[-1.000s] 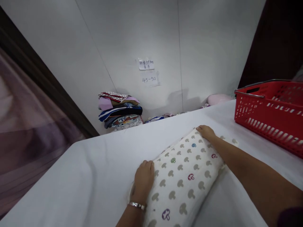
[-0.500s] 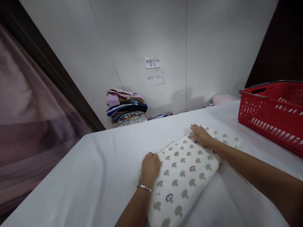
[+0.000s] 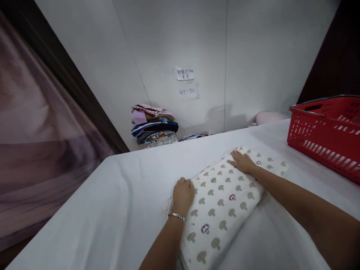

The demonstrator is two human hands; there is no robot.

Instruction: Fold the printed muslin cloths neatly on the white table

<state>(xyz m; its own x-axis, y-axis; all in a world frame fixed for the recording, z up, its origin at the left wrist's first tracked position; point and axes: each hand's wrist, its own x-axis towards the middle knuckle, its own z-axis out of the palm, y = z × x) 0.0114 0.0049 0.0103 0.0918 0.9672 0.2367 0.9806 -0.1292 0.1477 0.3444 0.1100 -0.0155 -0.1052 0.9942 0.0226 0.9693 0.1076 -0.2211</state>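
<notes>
A white cloth point(image 3: 222, 202) with a print of grey mushrooms and a few coloured ones lies folded in a long strip across the table. My left hand point(image 3: 182, 195), with a silver bracelet at its wrist, is closed on the cloth's left edge; its fingertips are hidden. A bit of the cloth shows bunched beside that wrist. Toward the far right end of the strip, my right hand point(image 3: 242, 162) lies flat on top with its fingers spread.
A red plastic basket point(image 3: 323, 138) with a metal handle stands on the white-covered table point(image 3: 112, 210) at the right. Folded clothes point(image 3: 154, 125) are stacked behind the table's far edge. Paper signs point(image 3: 188, 83) hang on the wall, and a pinkish curtain point(image 3: 42, 131) hangs at left.
My right hand has slid a little back along the cloth, and its fingers lie flatter and wider apart. My left hand stays at the left edge. The whole view has shifted slightly.
</notes>
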